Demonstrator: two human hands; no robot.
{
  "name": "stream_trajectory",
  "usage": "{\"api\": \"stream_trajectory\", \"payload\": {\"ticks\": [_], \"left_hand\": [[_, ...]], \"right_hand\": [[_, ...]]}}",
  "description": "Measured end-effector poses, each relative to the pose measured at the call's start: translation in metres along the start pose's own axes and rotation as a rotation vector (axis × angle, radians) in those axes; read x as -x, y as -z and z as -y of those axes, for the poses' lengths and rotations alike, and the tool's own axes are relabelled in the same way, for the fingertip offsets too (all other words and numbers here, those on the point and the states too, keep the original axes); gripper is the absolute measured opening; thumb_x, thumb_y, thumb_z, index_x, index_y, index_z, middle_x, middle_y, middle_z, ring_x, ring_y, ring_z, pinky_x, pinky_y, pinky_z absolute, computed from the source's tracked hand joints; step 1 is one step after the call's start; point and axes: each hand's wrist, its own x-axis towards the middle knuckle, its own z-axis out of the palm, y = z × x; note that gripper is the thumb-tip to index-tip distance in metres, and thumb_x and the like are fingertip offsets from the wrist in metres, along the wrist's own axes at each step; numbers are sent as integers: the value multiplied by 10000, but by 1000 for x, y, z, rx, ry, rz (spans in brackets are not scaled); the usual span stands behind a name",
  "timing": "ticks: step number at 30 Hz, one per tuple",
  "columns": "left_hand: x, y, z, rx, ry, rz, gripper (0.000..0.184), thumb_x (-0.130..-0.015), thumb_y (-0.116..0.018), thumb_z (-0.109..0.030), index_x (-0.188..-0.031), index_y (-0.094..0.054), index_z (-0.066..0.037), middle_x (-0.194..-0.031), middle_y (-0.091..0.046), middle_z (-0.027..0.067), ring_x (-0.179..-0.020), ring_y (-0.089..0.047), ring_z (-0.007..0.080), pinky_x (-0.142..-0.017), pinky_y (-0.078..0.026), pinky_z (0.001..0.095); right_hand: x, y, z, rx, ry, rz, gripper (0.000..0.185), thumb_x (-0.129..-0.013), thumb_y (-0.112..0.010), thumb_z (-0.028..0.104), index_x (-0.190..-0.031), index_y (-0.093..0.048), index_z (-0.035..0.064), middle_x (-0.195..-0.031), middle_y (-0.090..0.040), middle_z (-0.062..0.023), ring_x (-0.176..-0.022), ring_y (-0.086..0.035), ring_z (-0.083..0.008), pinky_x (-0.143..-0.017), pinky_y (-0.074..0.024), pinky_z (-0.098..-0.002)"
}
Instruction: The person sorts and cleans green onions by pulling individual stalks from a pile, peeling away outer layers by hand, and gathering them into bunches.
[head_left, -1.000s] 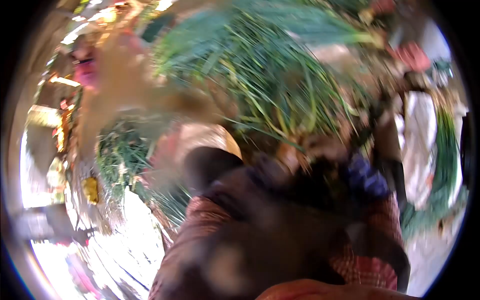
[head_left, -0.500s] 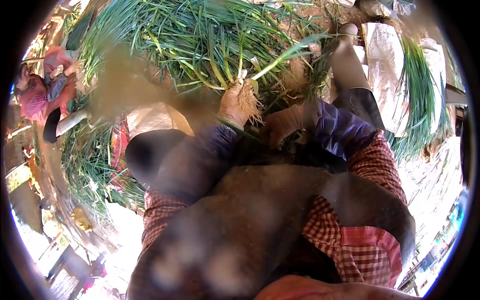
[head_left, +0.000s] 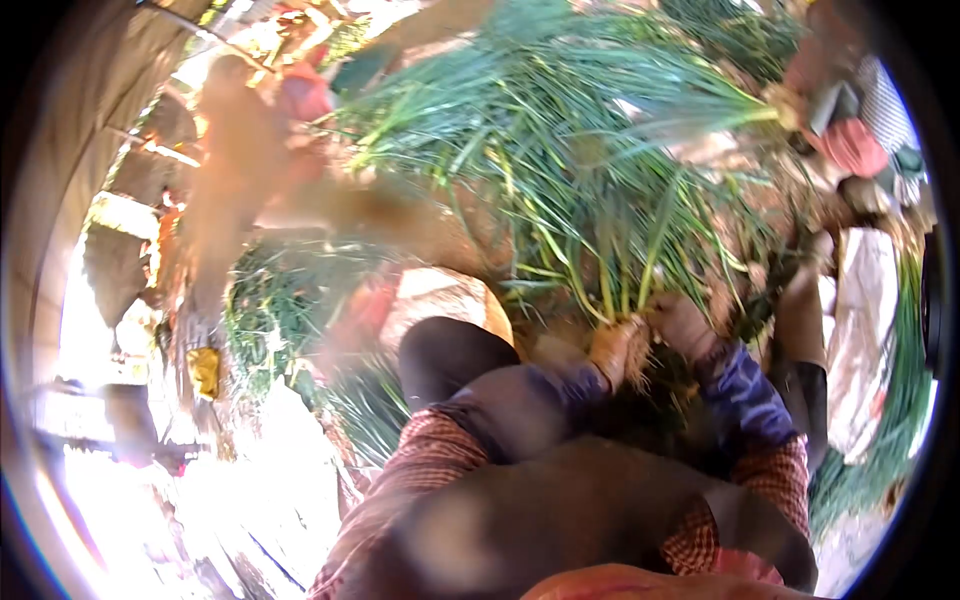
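My left hand (head_left: 613, 350) is closed around the lower ends of a small bunch of green onions (head_left: 606, 290), with the leaves pointing away from me. Pale, stringy roots (head_left: 638, 368) hang beside its fingers. Close against the same bunch is my right hand (head_left: 684, 326), its fingers curled at the base of the stalks. Blur hides what those fingers pinch. Beyond both hands spreads a large heap of green onions (head_left: 560, 130) on brown soil.
At the upper right a co-worker (head_left: 850, 145) is beside a bunch of green onions with its root end towards them. A pale sack (head_left: 864, 330) and more green onions (head_left: 880, 460) lie right of my leg. Another pale sack (head_left: 450, 305) is by my left knee. A blurry smear covers the upper left.
The view has swung left, so my hands appear further right and lower. My right hand has come up from beside my lap to the stalks. The left hand keeps its hold.
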Motion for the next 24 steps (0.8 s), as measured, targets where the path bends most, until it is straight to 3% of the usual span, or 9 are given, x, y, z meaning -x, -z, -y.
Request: {"api": "stream_trajectory", "payload": {"ticks": [4,5,8,10,12,17,21,23,24], "left_hand": [[-26,21,6,49,-24,-108,124,-925,-501,-99,-949,-581,-6,-813,-637,91,-688,-640,218,-575,-546,359],[-2,-2,-14,106,53,-87,180,-941,-467,-131,-956,-582,7,-837,-636,102,-634,-624,226,-520,-534,338],[-23,16,2,224,112,44,210,-950,-462,-183,-1000,-563,-6,-819,-615,95,-559,-580,197,-461,-502,291],[-29,21,2,272,140,109,226,-954,-463,-211,-1028,-551,-17,-804,-602,89,-522,-554,174,-435,-484,267],[-21,15,-3,349,351,160,255,-959,-465,-232,-1111,-541,-42,-793,-591,83,-525,-541,143,-439,-478,277],[-15,9,11,91,428,107,295,-962,-473,-269,-1151,-559,-60,-915,-639,75,-666,-593,144,-519,-511,280],[-24,15,20,35,391,84,235,-952,-498,-262,-1070,-580,-77,-902,-628,67,-753,-603,166,-569,-516,286],[-17,12,24,225,203,102,209,-909,-576,-266,-998,-587,-77,-878,-615,59,-801,-610,191,-617,-516,310],[-11,7,21,231,214,102,209,-909,-576,-266,-998,-587,-77,-878,-615,59,-801,-610,191,-617,-516,310]], "right_hand": [[11,-5,23,-75,72,206,99,-831,-662,122,-845,-662,24,-747,-633,-49,-685,-580,-116,-615,-476,-280],[12,-4,23,-164,211,340,89,-830,-673,122,-847,-667,35,-748,-634,-51,-680,-587,-136,-611,-480,-289],[19,10,21,-238,94,420,120,-844,-670,154,-882,-675,39,-748,-651,-25,-654,-585,-130,-590,-474,-266],[13,27,-6,-184,80,330,172,-868,-656,190,-931,-678,32,-775,-667,-25,-648,-597,-128,-591,-478,-240],[7,25,-17,-704,-366,33,257,-889,-636,245,-1006,-658,17,-799,-677,-37,-651,-613,-127,-593,-483,-230],[-1,5,-11,-830,-339,124,354,-897,-610,260,-1128,-601,-8,-899,-673,-69,-742,-644,-173,-701,-523,-282],[-10,6,-20,-714,-348,112,307,-865,-628,212,-1090,-624,3,-881,-669,-80,-738,-641,-169,-707,-523,-296],[-16,2,-30,-92,-224,24,246,-834,-621,185,-1023,-652,31,-855,-673,-123,-739,-651,-221,-707,-518,-308],[-14,3,-15,-88,-235,24,246,-834,-621,185,-1023,-652,31,-855,-673,-123,-739,-651,-221,-707,-518,-308]]}}
